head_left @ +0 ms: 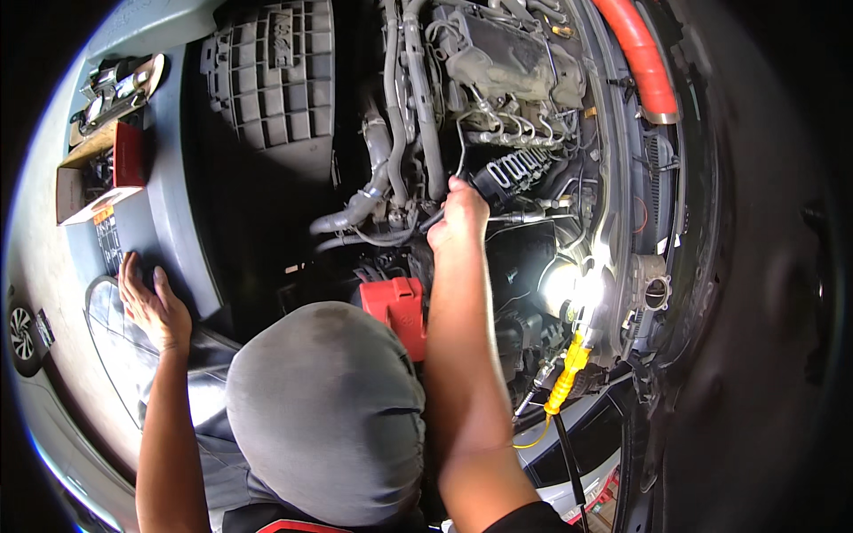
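Note:
My right hand (462, 216) reaches into an open engine bay, its fingers curled and its thumb raised. Beside the thumb stands a thin bent metal rod or pipe (461, 147); a dark hose-like piece (425, 224) runs up to the fingers. What the fist grips is hidden. At left, my left hand (155, 306) rests with fingers spread on the car's front edge, by the headlight (120, 342). Left of my right forearm sits a red plastic cover (394, 311). Above the right hand is the dusty engine (511, 62) with several metal lines.
A lit work lamp with a yellow handle (567, 380) hangs at right. An open red box (129, 155) of parts and loose metal parts (120, 93) lie on the front panel. A grey cap (329, 417) blocks the lower middle. An orange-red hose (635, 53) curves at upper right.

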Demonstrator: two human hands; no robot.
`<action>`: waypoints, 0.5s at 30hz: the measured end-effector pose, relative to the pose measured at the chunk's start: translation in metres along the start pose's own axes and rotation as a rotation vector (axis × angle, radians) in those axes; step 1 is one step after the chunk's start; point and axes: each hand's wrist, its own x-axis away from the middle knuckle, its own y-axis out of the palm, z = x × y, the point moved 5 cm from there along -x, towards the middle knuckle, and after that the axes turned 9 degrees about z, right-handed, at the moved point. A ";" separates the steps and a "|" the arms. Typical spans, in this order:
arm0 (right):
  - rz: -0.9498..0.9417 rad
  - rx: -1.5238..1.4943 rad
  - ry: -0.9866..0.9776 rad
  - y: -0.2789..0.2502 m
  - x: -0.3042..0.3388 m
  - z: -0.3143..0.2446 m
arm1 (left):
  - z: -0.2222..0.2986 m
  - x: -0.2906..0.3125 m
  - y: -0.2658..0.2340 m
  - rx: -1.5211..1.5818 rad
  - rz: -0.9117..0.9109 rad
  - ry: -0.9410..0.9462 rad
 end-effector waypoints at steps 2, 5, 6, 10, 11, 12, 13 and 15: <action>-0.143 -0.147 0.115 0.001 -0.008 -0.020 | -0.002 -0.001 0.004 0.055 0.002 0.026; -0.202 0.055 0.249 -0.007 -0.023 -0.040 | -0.012 -0.001 0.009 0.008 0.031 0.052; -0.367 0.065 0.274 -0.009 -0.022 -0.044 | -0.017 0.000 0.012 0.038 0.008 0.024; -0.539 0.283 0.056 -0.013 -0.021 -0.066 | -0.021 -0.002 0.012 0.017 0.034 0.077; -0.491 0.282 0.069 -0.015 -0.022 -0.071 | -0.021 -0.004 0.012 0.027 0.033 0.058; -0.508 0.285 0.054 -0.013 -0.020 -0.076 | -0.020 -0.006 0.013 0.005 0.035 0.042; -0.523 0.277 0.056 -0.013 -0.018 -0.076 | -0.018 -0.007 0.013 0.054 0.045 0.048; -0.513 0.220 0.005 -0.014 -0.015 -0.079 | -0.021 -0.006 0.013 0.038 0.066 0.036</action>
